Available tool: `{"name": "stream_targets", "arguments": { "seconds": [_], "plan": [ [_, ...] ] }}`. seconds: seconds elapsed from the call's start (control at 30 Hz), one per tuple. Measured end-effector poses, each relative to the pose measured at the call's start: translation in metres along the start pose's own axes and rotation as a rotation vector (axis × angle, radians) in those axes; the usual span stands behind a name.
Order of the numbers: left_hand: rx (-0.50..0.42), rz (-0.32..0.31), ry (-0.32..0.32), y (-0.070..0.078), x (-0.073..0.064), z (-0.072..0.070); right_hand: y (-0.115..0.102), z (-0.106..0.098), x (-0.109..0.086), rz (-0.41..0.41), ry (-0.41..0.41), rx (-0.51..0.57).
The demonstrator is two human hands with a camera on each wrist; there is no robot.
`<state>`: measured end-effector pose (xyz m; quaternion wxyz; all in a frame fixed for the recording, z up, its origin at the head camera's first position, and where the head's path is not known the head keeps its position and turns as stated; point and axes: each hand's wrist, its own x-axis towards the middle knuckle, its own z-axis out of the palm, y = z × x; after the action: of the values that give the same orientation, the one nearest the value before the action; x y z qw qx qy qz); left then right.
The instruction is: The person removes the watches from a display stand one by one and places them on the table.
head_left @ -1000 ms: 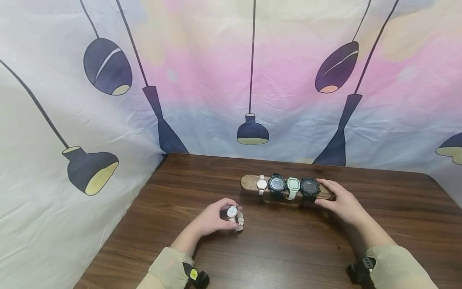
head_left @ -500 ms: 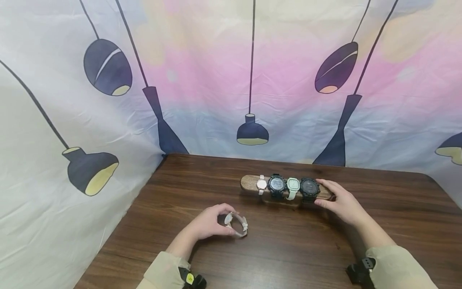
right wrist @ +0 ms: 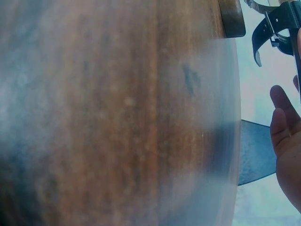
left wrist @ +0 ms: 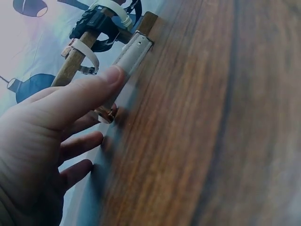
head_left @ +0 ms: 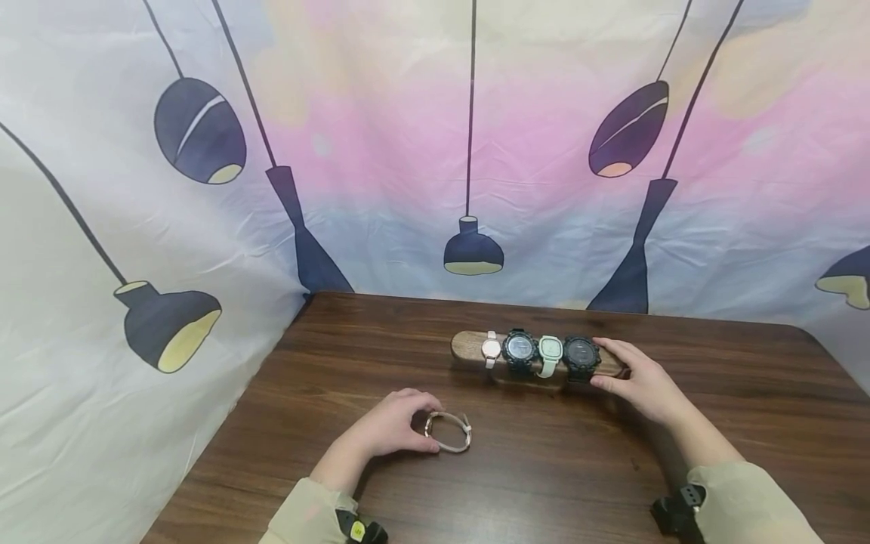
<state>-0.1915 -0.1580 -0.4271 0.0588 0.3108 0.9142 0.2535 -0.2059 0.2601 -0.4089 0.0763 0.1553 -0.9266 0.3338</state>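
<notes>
My left hand (head_left: 387, 427) pinches a small wristwatch (head_left: 467, 433) with a pale strap between thumb and fingers. The watch stands on its edge at the table, its strap buckled into a loop; its dial faces the palm and is mostly hidden. In the left wrist view the thumb presses along the pale strap (left wrist: 135, 52). Farther right, my right hand (head_left: 642, 381) grips the right end of a wooden watch stand (head_left: 467, 344). On its bar sit a small pale watch (head_left: 491, 348), a chunky black watch (head_left: 519, 347), a mint-green watch (head_left: 550, 349) and another black watch (head_left: 581, 353) beside the fingertips.
The dark wooden table (head_left: 530, 468) ends at a cloth backdrop (head_left: 394, 189) printed with lamps, which hangs behind and along the left. Black wrist cameras sit at both sleeves. A loose black strap (right wrist: 282, 21) hangs below the stand's bar in the right wrist view.
The left hand has lowered the pale watch slightly and turned it, so its dial no longer faces up and the strap loop shows from above. The right hand stays on the stand.
</notes>
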Motion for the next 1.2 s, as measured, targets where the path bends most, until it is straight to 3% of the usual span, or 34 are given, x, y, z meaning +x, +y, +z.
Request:
{"name": "stream_targets", "arguments": {
  "seconds": [0.37, 0.93, 1.03, 1.2],
  "plan": [
    [-0.015, 0.055, 0.032, -0.004, 0.000, 0.003, 0.003, 0.001, 0.000, -0.008, 0.019, 0.005],
    [-0.079, -0.026, 0.003, -0.003, 0.003, -0.003, 0.000, 0.002, 0.001, 0.008, 0.010, 0.008],
    [-0.142, -0.035, 0.039, -0.004, 0.005, -0.006, 0.001, 0.003, 0.001, 0.012, 0.012, 0.003],
    [-0.237, -0.039, 0.164, -0.002, 0.008, -0.013, 0.001, 0.003, 0.000, 0.015, 0.014, 0.004]
  ]
}}
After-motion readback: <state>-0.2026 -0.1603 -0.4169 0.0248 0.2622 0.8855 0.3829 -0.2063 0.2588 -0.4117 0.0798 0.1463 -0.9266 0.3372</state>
